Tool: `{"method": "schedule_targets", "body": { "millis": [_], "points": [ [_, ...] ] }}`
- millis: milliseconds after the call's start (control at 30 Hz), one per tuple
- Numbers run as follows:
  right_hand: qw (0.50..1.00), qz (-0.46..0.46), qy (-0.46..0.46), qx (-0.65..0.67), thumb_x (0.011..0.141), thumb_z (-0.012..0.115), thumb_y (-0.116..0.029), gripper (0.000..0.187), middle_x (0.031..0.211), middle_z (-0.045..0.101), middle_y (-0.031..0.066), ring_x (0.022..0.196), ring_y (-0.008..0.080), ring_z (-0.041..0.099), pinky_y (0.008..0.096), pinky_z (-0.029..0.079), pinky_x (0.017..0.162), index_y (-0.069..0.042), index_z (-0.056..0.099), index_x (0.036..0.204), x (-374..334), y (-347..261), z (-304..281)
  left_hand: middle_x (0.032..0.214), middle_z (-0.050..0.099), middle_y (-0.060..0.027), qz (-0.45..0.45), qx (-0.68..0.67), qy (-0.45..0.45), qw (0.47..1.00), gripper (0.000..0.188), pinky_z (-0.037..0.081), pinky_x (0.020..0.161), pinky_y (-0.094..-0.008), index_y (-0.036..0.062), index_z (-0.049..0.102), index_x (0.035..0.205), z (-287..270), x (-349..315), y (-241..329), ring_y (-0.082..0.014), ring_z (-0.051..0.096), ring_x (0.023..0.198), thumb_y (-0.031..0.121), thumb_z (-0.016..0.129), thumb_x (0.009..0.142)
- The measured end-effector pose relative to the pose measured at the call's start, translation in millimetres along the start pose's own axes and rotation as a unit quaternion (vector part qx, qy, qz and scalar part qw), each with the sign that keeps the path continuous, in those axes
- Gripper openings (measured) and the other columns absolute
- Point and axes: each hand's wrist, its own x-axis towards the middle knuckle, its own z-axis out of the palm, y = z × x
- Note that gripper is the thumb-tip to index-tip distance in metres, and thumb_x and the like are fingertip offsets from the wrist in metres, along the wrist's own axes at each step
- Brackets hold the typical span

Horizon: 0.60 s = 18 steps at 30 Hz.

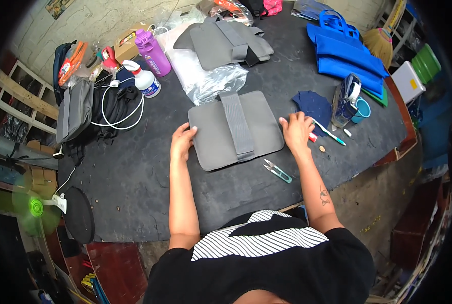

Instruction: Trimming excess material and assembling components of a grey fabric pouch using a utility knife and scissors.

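Observation:
A grey padded fabric panel (211,133) with rounded corners lies flat in front of me, slightly turned. A wide grey webbing strap (237,124) runs across its middle. Beside its left edge is my left hand (182,142), fingers loosely bent and the thumb at the edge. My right hand (298,133) rests by the right edge, thumb toward the panel and fingers apart on the tabletop; neither hand grips it. Small thread snips (278,171) with a green handle lie just below the panel. A white and green pen (332,134) sits right of my right hand.
More grey strapped panels (210,45) lie on clear plastic (213,81) at the back. A purple bottle (153,53) and spray bottle (146,80) stand back left, near a white cable (104,109). Blue bags (345,53), navy fabric (313,106), a tape dispenser (345,101) and blue cup (362,109) occupy the right.

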Motion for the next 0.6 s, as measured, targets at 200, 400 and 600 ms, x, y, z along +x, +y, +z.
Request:
{"method": "schedule_targets", "body": {
  "millis": [200, 400, 600],
  "points": [
    [0.980, 0.047, -0.102, 0.164, 0.079, 0.073, -0.030, 0.033, 0.106, 0.061, 0.0106, 0.097, 0.0281, 0.053, 0.0411, 0.041, 0.088, -0.004, 0.066, 0.098, 19.9, -8.1, 18.8, 0.118, 0.062, -0.0097, 0.165, -0.192, -0.209, 0.945, 0.046, 0.045, 0.098, -0.0350, 0.0024, 0.046, 0.129, 28.5, -6.6, 16.6, -0.0205, 0.059, 0.110, 0.001, 0.062, 0.086],
    [0.646, 0.081, -0.172, 0.739, 0.078, 0.073, -0.001, 0.038, 0.099, 0.065, 0.0094, 0.089, 0.0152, 0.063, 0.0278, 0.048, 0.081, -0.003, 0.048, 0.107, 41.6, -14.3, -4.4, 0.118, 0.062, -0.0091, 0.210, -0.242, -0.265, 0.909, 0.045, 0.045, 0.097, -0.0342, 0.0055, 0.047, 0.127, 22.0, -2.8, 45.8, -0.0196, 0.059, 0.109, -0.001, 0.061, 0.086],
    [0.642, -0.017, -0.164, 0.749, 0.080, 0.070, -0.001, 0.046, 0.112, 0.064, 0.0085, 0.103, 0.0160, 0.060, 0.0296, 0.045, 0.093, 0.001, 0.051, 0.123, 52.7, -21.2, -28.0, 0.119, 0.062, -0.0126, 0.208, -0.206, -0.251, 0.923, 0.045, 0.044, 0.099, -0.0320, -0.0002, 0.042, 0.129, 19.9, -4.2, 70.8, -0.0200, 0.060, 0.111, -0.003, 0.058, 0.087]
  ]
}}
